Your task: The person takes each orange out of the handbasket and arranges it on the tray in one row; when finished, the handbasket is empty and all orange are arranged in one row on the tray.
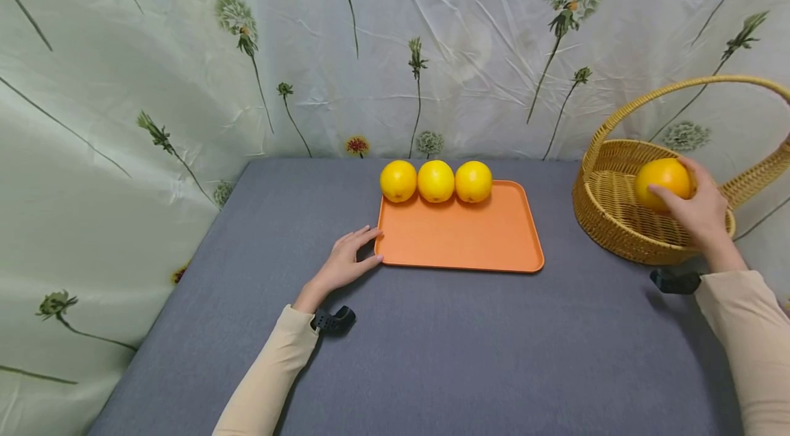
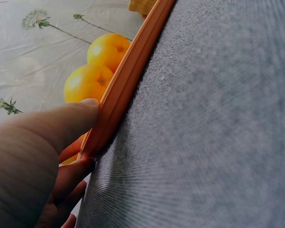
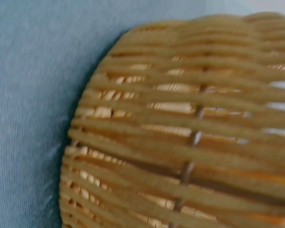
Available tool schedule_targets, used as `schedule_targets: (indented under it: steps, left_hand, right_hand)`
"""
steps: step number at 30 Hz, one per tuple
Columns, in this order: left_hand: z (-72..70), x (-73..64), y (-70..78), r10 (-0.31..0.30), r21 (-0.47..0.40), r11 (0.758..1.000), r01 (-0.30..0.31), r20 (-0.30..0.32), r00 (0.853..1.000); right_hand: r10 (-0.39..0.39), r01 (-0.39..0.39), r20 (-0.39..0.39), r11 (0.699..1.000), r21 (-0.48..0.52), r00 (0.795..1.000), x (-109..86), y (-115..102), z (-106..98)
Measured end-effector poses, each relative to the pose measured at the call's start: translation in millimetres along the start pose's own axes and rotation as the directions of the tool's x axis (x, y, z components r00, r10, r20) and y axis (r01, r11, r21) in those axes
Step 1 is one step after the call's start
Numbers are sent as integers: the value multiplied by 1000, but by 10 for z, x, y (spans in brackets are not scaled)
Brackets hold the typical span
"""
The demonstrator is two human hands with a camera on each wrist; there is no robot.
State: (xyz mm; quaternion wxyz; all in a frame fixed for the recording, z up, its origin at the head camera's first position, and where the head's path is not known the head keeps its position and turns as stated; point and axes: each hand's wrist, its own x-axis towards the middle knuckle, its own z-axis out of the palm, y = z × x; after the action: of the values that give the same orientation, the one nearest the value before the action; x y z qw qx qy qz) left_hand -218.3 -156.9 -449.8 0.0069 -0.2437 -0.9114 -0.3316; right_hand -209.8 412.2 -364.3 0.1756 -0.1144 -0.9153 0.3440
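My right hand (image 1: 703, 206) grips an orange (image 1: 664, 184) over the inside of a wicker basket (image 1: 595, 213) at the right. In the right wrist view the basket's woven side (image 3: 180, 123) fills most of the picture and hides that hand. An orange plastic tray (image 1: 459, 234) lies on the table, and my left hand (image 1: 342, 263) touches its left edge, thumb and fingers spread apart. Seen from the left wrist, the thumb (image 2: 78, 118) lies at the tray's rim (image 2: 118, 90). Along the tray's far side sit three more oranges (image 1: 436, 182) in a row.
The basket's tall arched handle (image 1: 673, 88) rises above its opening. A grey cloth (image 1: 432, 354) covers the table. Behind and to the left hangs a pale curtain (image 1: 345, 93) printed with dandelions. Each wrist wears a black camera band (image 1: 333, 319).
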Motion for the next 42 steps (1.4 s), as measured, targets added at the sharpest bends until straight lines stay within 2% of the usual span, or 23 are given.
schedule_targets:
  steps: [5, 12, 18, 24, 32, 35, 42]
  left_hand:
    - [5, -1, -1, 0, 2, 1000, 0, 3, 1000]
    - [12, -9, 7, -5, -5, 1000, 5, 7, 1000]
    - [10, -11, 11, -9, -6, 1000, 9, 11, 1000]
    - [3, -11, 14, -12, -10, 1000, 12, 14, 1000]
    - [-4, -9, 13, -17, -9, 1000, 17, 15, 1000]
    - [-10, -8, 17, -20, -11, 1000, 20, 13, 1000]
    - [-10, -6, 18, -21, -4, 1000, 22, 14, 1000]
  right_hand:
    - [40, -40, -23, 999, 8, 999, -35, -41, -2]
    - [9, -5, -87, 999, 49, 996, -106, -111, 18]
    - [4, 5, -102, 996, 91, 995, -140, -182, 34]
    - [-16, 32, -91, 983, 179, 996, -194, -268, 66]
    - [-32, 62, -132, 971, 230, 991, -250, -407, 147]
    - [-30, 64, -132, 963, 263, 991, -259, -442, 165]
    - [-50, 98, -132, 917, 386, 990, -332, -550, 214]
